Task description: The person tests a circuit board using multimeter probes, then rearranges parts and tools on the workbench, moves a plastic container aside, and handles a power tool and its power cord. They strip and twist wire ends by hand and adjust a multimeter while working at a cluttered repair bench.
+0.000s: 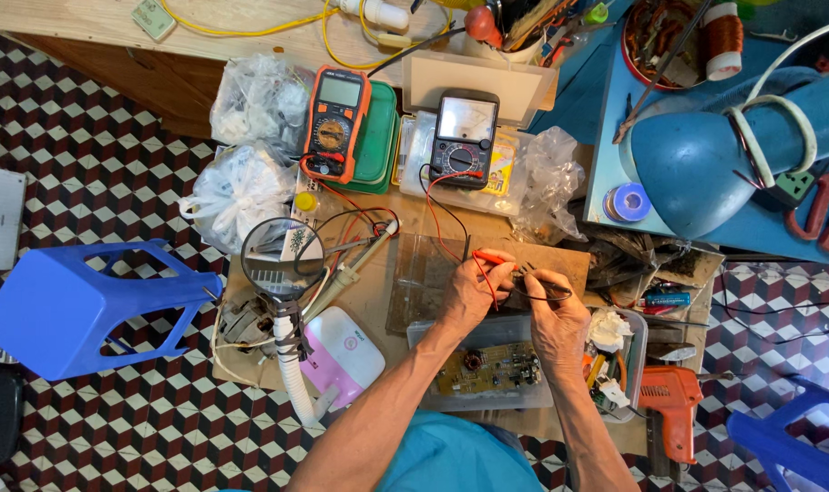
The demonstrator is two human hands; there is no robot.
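The left hand (465, 293) is pinching the red probe (493, 259) and the right hand (557, 314) the black probe (544, 290), tips meeting over the surface (378, 292) (the circuit board (489, 368) is lying untouched below), so probing seems underway, unfinished.

**Two hands with meter probes over a crowded surface**

The left hand (469, 292) holds a red probe (493, 259); the right hand (557, 321) holds a black probe (544, 286). The tips are close together. Below the hands a circuit board (489, 368) lies in a clear tray (533, 397). A black meter (463, 138) stands beside an orange meter (335, 124).
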